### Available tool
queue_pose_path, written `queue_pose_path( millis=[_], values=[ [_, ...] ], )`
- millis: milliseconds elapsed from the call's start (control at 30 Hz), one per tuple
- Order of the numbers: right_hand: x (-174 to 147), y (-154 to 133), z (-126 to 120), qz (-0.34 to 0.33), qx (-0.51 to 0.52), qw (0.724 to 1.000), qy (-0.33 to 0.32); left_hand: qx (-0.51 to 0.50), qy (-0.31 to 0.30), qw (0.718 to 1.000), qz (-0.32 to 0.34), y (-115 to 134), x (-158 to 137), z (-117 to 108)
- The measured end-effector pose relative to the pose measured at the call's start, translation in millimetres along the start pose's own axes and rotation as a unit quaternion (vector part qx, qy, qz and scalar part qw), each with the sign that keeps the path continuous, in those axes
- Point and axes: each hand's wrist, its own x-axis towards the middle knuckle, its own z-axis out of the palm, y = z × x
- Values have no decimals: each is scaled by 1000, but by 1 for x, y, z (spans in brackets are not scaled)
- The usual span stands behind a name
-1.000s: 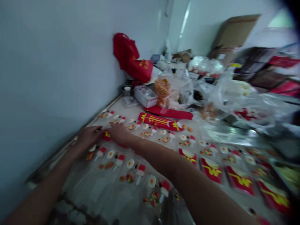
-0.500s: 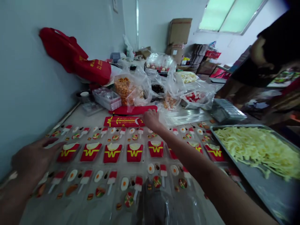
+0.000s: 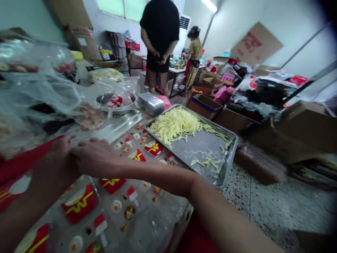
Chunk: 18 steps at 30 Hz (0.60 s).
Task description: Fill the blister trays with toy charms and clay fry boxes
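Note:
My left hand point(image 3: 56, 161) and my right hand point(image 3: 96, 158) meet over the table, beside the right end of a long red piece point(image 3: 31, 156). The right fingers are curled down and closed; whatever they hold is hidden. Blur and overlap hide most of the left fingers. Beneath and in front lie clear plastic moulded trays, with red fry cartons point(image 3: 80, 203) marked by a yellow W. Among them sit small fried-egg pieces point(image 3: 116, 206), red-and-white popsicle pieces point(image 3: 100, 225) and round pizza-like pieces point(image 3: 130, 212).
A metal tray point(image 3: 205, 147) of pale yellow fry-shaped strips point(image 3: 176, 123) stands right of the trays. Plastic bags and a bowl point(image 3: 116, 102) of red-and-white pieces lie behind. Two people stand farther back. Cardboard boxes point(image 3: 206, 105) crowd the floor at right.
The view has swung right. My left hand has come from the left side of the trays to meet my right hand near the red pieces.

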Motion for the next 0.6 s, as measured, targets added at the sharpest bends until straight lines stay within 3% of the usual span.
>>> queue_pose_path(
  millis=[67, 133, 200, 267, 333, 467, 533, 600],
  values=[
    [-60, 42, -21, -23, 43, 999, -18, -23, -67, 997, -26, 51, -2, 12],
    [-121, 94, -42, 40, 128, 991, 6, -68, -117, 990, -24, 90, -7, 26],
    [-178, 155, -65, 182, 124, 975, 43, -109, -146, 983, 12, 114, -7, 40],
    [-229, 220, -90, 332, 29, 939, 88, -153, -143, 977, 40, 126, -1, 53],
    [-273, 280, -115, 397, -56, 908, 123, -198, -115, 972, 52, 135, 9, 63],
    [-343, 371, -160, 466, -158, 860, 136, -236, -104, 965, 53, 166, 24, 70],
    [-363, 396, -171, 463, -168, 866, 87, -242, -122, 959, 78, 194, 25, 69],
    [-374, 410, -174, 427, -157, 890, 31, -237, -131, 956, 112, 225, 22, 68]
  ],
)
